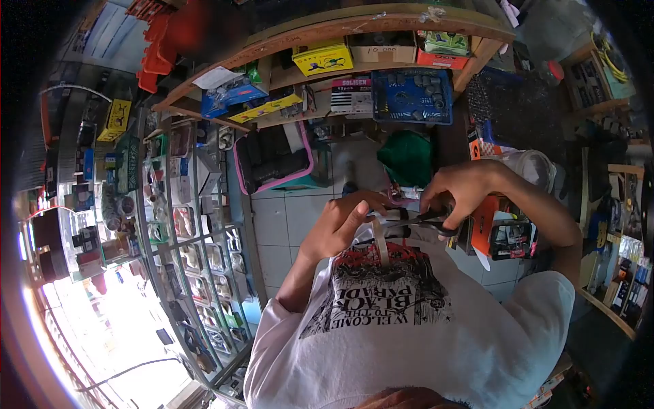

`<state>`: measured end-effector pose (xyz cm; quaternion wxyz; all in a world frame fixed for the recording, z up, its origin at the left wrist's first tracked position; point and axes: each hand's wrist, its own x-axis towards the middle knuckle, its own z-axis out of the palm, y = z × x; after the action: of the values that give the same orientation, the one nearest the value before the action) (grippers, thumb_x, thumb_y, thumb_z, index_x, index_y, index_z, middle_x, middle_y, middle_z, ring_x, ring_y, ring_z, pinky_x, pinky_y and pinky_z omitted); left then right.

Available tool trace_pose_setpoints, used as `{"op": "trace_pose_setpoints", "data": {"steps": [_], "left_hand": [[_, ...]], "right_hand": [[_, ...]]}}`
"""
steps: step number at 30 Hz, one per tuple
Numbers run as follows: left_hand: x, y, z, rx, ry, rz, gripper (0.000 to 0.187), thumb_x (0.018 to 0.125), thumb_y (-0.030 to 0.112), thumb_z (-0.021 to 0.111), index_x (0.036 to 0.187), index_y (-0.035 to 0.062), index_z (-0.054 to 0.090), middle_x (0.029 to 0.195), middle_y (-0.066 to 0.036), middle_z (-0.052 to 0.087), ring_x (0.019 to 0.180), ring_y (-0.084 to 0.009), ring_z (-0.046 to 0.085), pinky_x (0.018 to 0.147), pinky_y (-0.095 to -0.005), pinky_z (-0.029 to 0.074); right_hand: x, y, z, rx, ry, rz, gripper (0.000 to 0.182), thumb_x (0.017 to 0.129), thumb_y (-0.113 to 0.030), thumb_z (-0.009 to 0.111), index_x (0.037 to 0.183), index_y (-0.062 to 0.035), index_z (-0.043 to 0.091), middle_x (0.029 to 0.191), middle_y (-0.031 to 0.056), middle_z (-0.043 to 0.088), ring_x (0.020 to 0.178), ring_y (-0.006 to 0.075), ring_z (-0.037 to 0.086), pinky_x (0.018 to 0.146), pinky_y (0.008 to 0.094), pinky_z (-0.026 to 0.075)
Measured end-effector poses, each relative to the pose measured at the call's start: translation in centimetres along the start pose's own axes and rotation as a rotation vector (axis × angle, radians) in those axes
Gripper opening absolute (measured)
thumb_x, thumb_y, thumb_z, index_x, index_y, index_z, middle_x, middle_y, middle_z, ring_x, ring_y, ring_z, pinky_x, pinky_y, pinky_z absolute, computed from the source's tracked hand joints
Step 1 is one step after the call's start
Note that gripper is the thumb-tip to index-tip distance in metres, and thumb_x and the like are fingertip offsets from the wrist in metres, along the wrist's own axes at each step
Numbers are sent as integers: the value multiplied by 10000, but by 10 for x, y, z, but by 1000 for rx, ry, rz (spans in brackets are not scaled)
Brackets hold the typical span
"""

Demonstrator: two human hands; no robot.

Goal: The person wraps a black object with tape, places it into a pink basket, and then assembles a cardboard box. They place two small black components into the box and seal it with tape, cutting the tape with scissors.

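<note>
- Left hand (pixel 340 228): thumb and fingers pinching the upper end of a pale translucent strip (pixel 381 244); strip sits in front of the printed shirt (pixel 422 341).
- Right hand (pixel 466 191): fingers curled around the black handles of a pair of scissors (pixel 421 220); cannot tell how far the handles are spread.
- Scissors: long axis runs roughly sideways across the chest, handles at the right, blades pointing left toward the left fingertips.
- Strip: long axis runs from the left fingertips back toward the wearer's body, so roughly crosswise to the blades.
- Key relation, judged: blade tips against the strip's upper part, close by the left fingers. Contact or small gap cannot be told.
- Nearer hand: left is on the strip; right is farther off, reaching it only by the blades.
- Strip lies left of the right fingers, between the hands.
- Around: green bag (pixel 405 157) beyond the hands, orange box (pixel 482 221) just beside the right hand, blue basket (pixel 409 117) farther ahead.
</note>
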<state>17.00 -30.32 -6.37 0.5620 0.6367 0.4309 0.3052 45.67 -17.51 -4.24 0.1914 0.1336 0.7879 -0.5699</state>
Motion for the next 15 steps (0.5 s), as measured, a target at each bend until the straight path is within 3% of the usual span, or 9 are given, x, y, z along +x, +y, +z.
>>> {"op": "trace_pose_setpoints", "data": {"steps": [5,8,11,15], "left_hand": [[-2,-2,-4,76,-11,-7,652,1072,519,406,1089,-69,688,1096,-206,698,995,-291,705,816,-381,576],[-1,7,-4,140,-17,-57,475,1041,390,559,1091,-62,694,1089,-191,704,984,-273,718,818,-370,587],[0,6,-1,161,2,-34,313,943,210,736,1110,-51,693,1084,-157,714,974,-234,726,831,-349,598],[-2,1,6,53,86,-31,408,826,97,854,1168,-33,673,1093,-131,730,973,-183,720,846,-329,600]], "right_hand": [[19,1,-9,6,-82,-19,560,782,-278,814,1266,-29,681,870,68,716,748,199,653,703,338,523],[24,0,-15,39,-136,-19,541,803,-249,804,1276,-20,676,868,61,714,760,190,654,715,333,523],[27,2,-18,69,-147,1,515,820,-222,795,1275,-14,676,880,58,719,774,176,656,725,328,525],[25,-1,-20,69,-96,35,444,817,-198,783,1217,-20,705,889,58,731,802,167,667,734,336,517]]}}
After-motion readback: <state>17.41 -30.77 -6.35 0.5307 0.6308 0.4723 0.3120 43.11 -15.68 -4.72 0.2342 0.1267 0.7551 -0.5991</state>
